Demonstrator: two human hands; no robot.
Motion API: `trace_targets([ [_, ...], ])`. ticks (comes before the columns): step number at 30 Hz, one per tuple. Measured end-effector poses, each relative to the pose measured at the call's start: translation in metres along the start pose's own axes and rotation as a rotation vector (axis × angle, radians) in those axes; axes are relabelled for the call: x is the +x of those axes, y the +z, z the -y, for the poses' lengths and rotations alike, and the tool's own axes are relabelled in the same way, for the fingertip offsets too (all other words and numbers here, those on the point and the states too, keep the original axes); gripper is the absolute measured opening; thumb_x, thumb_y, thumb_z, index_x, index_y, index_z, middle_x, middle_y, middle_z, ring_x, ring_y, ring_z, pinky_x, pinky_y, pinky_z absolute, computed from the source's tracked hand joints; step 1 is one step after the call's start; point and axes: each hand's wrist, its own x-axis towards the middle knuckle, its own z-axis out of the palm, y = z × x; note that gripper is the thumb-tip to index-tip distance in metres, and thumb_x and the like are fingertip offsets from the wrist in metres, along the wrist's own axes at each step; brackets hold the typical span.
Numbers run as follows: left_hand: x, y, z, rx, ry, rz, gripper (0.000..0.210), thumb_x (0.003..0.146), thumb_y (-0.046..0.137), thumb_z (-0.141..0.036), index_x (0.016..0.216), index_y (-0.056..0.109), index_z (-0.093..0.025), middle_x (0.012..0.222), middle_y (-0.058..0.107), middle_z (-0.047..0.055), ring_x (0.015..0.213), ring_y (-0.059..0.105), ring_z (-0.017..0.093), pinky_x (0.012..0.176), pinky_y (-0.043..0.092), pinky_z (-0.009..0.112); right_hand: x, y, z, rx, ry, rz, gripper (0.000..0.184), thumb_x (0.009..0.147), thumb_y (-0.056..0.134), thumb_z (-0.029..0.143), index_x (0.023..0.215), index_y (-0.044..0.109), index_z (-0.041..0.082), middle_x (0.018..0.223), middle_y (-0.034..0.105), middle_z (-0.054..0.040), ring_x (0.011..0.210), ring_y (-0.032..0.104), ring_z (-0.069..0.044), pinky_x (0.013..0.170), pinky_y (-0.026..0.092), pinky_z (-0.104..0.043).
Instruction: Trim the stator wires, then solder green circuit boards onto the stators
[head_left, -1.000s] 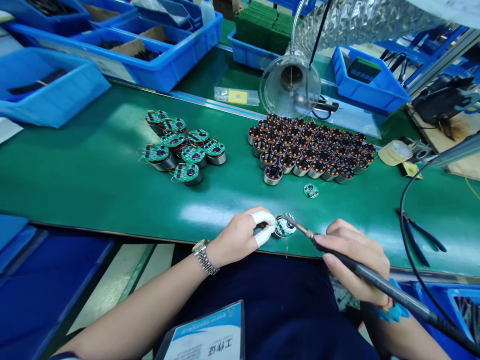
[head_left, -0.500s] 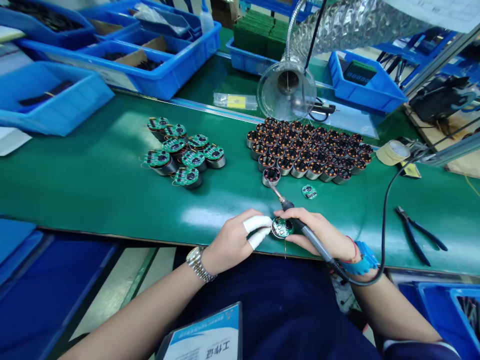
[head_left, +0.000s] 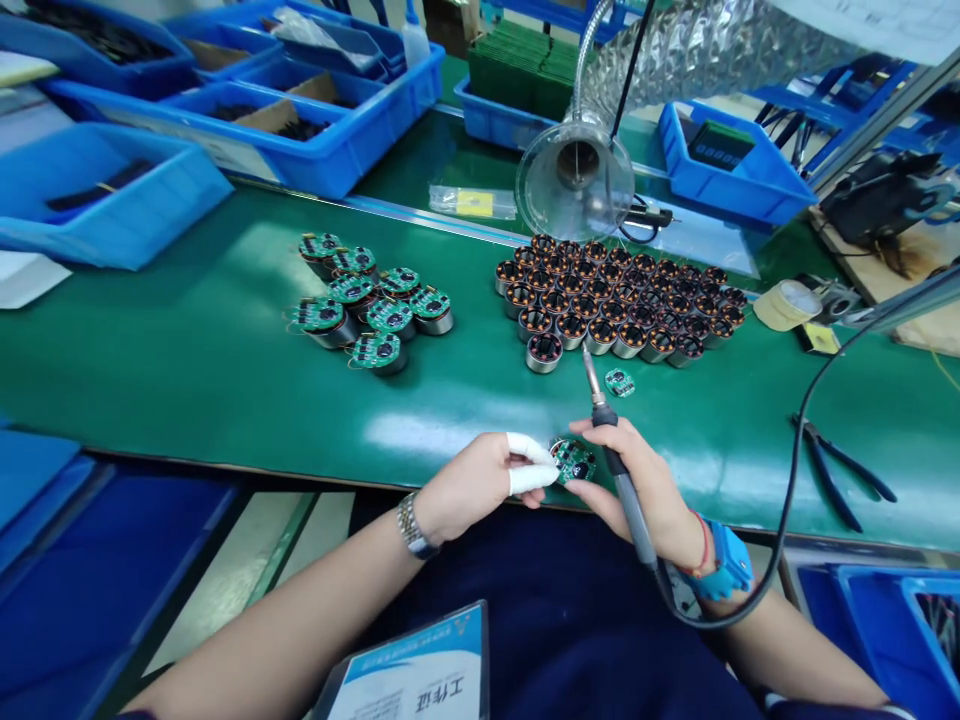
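Note:
My left hand point(head_left: 476, 490), with white covers on two fingers, pinches the left edge of a small round green circuit board point(head_left: 576, 458) near the bench's front edge. Whatever sits beneath the board is mostly hidden. In my right hand point(head_left: 664, 495) a soldering iron point(head_left: 634, 520) lies across the palm, its tip pointing forward, away from the board. The thumb and fingertips of that hand are at the board's right side. Beyond them lies a loose round circuit board point(head_left: 619, 382), close to a lone metal-cased motor coil point(head_left: 543, 354).
Several motor coils point(head_left: 601, 334) stand packed together behind my hands. Left of them, several units topped with green boards point(head_left: 376, 352) are grouped. Pliers point(head_left: 832, 470) lie at right. A clear fume funnel point(head_left: 536, 200) hangs behind, and blue bins point(head_left: 330, 165) line the back left.
The board has turned and tilted between my fingers, moving slightly right. My right hand has swung the soldering iron more upright, its tip shifting right from the lone coil. The iron's cable has moved right.

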Motion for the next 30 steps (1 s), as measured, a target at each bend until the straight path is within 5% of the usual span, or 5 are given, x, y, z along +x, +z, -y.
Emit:
trace_targets([
  [7, 0.004, -0.002, -0.006, -0.159, -0.113, 0.054, 0.023, 0.061, 0.073, -0.03, 0.068, 0.062, -0.011, 0.053, 0.059, -0.001, 0.048, 0.054, 0.007, 0.053, 0.046, 0.021, 0.02, 0.005, 0.001, 0.031, -0.208, 0.066, 0.032, 0.082, 0.049, 0.008, 0.111, 0.046, 0.023, 0.097, 0.06, -0.0066, 0.099, 0.051, -0.019, 0.085, 0.047, -0.035],
  [14, 0.001, 0.002, -0.003, -0.164, -0.021, -0.07, 0.023, 0.062, 0.071, -0.03, 0.071, 0.062, -0.011, 0.057, 0.058, -0.001, 0.053, 0.054, 0.009, 0.055, 0.046, 0.023, 0.017, 0.005, -0.004, -0.02, -0.181, 0.049, 0.031, 0.081, 0.048, 0.007, 0.109, 0.051, 0.02, 0.098, 0.058, -0.0084, 0.096, 0.051, -0.019, 0.082, 0.047, -0.035],
  [30, -0.002, 0.009, -0.001, -0.201, 0.032, -0.143, 0.014, 0.07, 0.063, -0.025, 0.073, 0.06, -0.012, 0.06, 0.06, 0.0, 0.057, 0.056, 0.01, 0.06, 0.048, 0.024, 0.017, 0.007, 0.002, -0.011, -0.145, 0.018, 0.028, 0.08, 0.048, 0.006, 0.103, 0.05, 0.02, 0.087, 0.059, -0.0055, 0.084, 0.049, -0.017, 0.075, 0.047, -0.032],
])
